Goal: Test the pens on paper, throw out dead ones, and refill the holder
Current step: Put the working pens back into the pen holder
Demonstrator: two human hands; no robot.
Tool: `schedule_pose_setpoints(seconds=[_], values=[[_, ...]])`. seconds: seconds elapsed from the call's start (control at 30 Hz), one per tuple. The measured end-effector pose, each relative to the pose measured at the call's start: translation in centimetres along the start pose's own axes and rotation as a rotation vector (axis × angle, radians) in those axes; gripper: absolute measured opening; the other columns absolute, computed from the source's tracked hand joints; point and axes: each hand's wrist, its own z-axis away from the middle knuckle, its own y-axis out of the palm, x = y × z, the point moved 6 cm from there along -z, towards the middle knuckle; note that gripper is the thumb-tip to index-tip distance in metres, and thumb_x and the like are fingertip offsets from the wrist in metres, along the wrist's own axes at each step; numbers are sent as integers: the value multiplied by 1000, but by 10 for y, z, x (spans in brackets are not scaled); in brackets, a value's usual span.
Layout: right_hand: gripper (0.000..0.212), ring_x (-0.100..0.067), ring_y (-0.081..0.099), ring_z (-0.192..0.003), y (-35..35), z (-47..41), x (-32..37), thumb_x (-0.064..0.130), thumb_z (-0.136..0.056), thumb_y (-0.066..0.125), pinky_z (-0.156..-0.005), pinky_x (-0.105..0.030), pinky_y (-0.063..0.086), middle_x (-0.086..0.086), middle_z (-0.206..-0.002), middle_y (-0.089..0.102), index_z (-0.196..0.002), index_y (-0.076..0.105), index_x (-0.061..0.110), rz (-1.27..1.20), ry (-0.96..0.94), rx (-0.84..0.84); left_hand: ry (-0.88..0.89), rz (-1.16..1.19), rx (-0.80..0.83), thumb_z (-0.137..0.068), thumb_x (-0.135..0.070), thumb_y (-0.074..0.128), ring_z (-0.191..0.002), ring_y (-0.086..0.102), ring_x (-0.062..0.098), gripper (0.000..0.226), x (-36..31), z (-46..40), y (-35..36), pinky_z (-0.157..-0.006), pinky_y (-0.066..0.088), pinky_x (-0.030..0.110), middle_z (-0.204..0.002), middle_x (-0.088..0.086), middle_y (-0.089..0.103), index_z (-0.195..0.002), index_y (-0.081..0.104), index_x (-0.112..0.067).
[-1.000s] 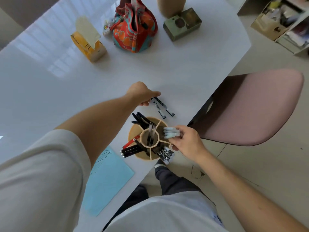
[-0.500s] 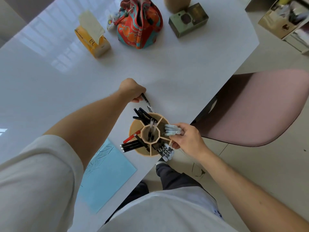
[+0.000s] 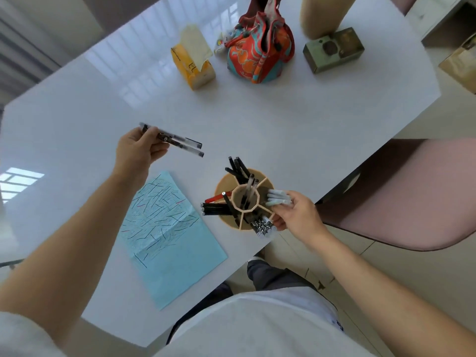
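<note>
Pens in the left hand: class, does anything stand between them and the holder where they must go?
Nothing visible does. The left hand holds the pens above bare table, with open space across to the holder. The right hand holds the holder's far side, away from that path.

Tissue box [image 3: 193,70], patterned bag [image 3: 260,51], green box [image 3: 333,50], pink chair [image 3: 401,194].

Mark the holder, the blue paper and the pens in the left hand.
holder [image 3: 244,227], head view, bare rim.
blue paper [image 3: 177,264], head view, unmarked lower part.
pens [image 3: 180,143], head view, mid-barrel beside left hand [image 3: 139,150].
</note>
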Motion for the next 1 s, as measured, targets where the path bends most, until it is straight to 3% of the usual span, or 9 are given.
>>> schedule_pose_setpoints(seconds=[0.1, 0.3, 0.47, 0.67, 0.83, 0.93, 1.0], values=[[15, -24, 70, -60, 12, -4, 2, 17, -93, 74, -58, -36, 61, -14, -73, 75, -107, 69, 14, -26, 11, 23, 65, 92, 1, -95, -27, 63, -69, 64, 14, 14, -12, 48, -23, -77, 58, 27, -85, 4, 72, -85, 71, -21], [14, -23, 71, -63, 37, -13, 8, 19, -96, 71, -63, -39, 63, -12, -75, 75, -107, 67, 13, -20, 5, 46, 47, 69, 68, -97, -22, 59, -79, 72, 23, 13, 13, 125, -6, -78, 59, 32, -100, 18, 74, -95, 71, -15], [22, -25, 73, -65, 58, -17, 7, 21, -96, 71, -63, -38, 63, -13, -80, 76, -114, 64, 13, -55, 26, 65, 28, 27, 27, -99, -16, 57, -84, 75, 28, 12, 37, 142, 9, -74, 59, 30, -96, 12, 76, -96, 68, -14], [23, -26, 77, -70, 68, -21, 2, 25, -97, 68, -63, -36, 63, -5, -79, 78, -118, 61, 16, -38, 36, 78, 57, -89, 30, -98, -19, 59, -87, 75, 21, 10, 58, 150, 21, -72, 59, 24, -94, 1, 78, -98, 69, -22], [24, -27, 77, -72, 73, -24, -1, 25, -97, 68, -63, -37, 64, -5, -82, 78, -119, 61, 17, -46, 45, 65, 153, -291, -40, -96, -29, 61, -80, 72, 16, 8, 61, 156, 20, -72, 60, 38, -86, -6, 75, -96, 68, -33], [25, -28, 77, -72, 77, -25, -2, 24, -96, 67, -65, -39, 64, -8, -83, 77, -119, 62, 16, -55, 49, 60, 246, -447, -51, -94, -33, 64, -56, 57, 5, 4, 56, 164, 24, -51, 43, 23, -73, -10, 69, -95, 67, -35], [25, -29, 77, -72, 79, -26, -2, 24, -96, 67, -66, -40, 64, -9, -84, 77, -119, 63, 15, -63, 51, 58, 258, -450, -45, -92, -28, 68, -67, 63, -1, 9, 53, 167, 26, -57, 45, 14, -80, -16, 70, -98, 67, -35]])
